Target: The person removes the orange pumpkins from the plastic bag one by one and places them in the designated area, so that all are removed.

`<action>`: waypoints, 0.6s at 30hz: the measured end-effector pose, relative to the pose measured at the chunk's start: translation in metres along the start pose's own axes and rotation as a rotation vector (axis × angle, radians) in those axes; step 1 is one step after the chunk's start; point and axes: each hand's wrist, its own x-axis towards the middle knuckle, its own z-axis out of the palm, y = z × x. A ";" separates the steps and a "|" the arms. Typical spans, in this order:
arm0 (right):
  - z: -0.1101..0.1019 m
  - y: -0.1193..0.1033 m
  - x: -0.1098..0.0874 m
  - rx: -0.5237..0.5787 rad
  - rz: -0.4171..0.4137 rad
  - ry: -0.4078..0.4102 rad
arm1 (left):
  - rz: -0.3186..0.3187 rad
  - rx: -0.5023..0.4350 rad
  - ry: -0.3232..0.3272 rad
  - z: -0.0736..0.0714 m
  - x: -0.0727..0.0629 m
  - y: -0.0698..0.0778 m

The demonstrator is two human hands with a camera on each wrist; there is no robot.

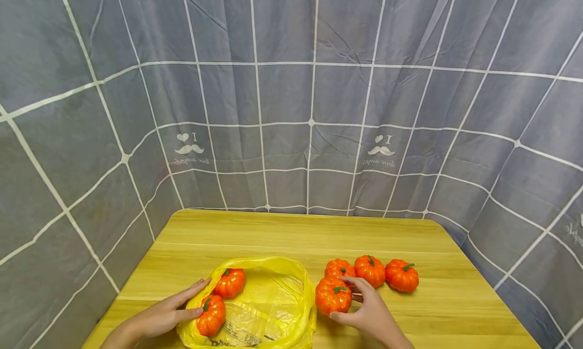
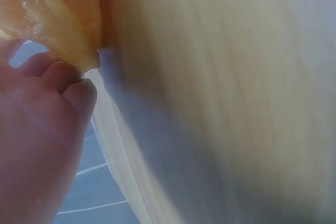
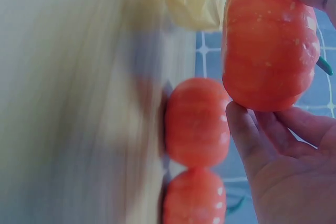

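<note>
A yellow plastic bag [image 1: 298, 318] lies with its mouth spread wide on the table. Inside its left part are two small orange pumpkins, one behind [image 1: 230, 283] and one in front [image 1: 211, 316]. My left hand [image 1: 157, 313] grips the bag's left rim, thumb on the inner side; the left wrist view shows its fingers [image 2: 55, 74] curled at the plastic. To the right of the bag, my right hand [image 1: 371, 311] holds another pumpkin [image 1: 333, 295] between thumb and fingers. The right wrist view shows this pumpkin [image 3: 270, 45] raised off the table.
Behind the right hand, three more pumpkins stand in a row on the table: left [image 1: 338, 267], middle [image 1: 370, 271] and right [image 1: 402, 276]. The wooden table [image 1: 291, 232] has a grey checked curtain [image 1: 282, 96] around its back and sides.
</note>
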 end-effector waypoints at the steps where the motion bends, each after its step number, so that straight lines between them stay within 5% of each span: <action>1: -0.002 0.002 -0.002 0.003 0.002 0.008 | 0.000 0.000 0.000 0.000 0.000 0.001; 18: -0.044 0.025 -0.029 -0.121 0.185 0.132 | -0.004 -0.018 -0.005 -0.001 0.000 0.002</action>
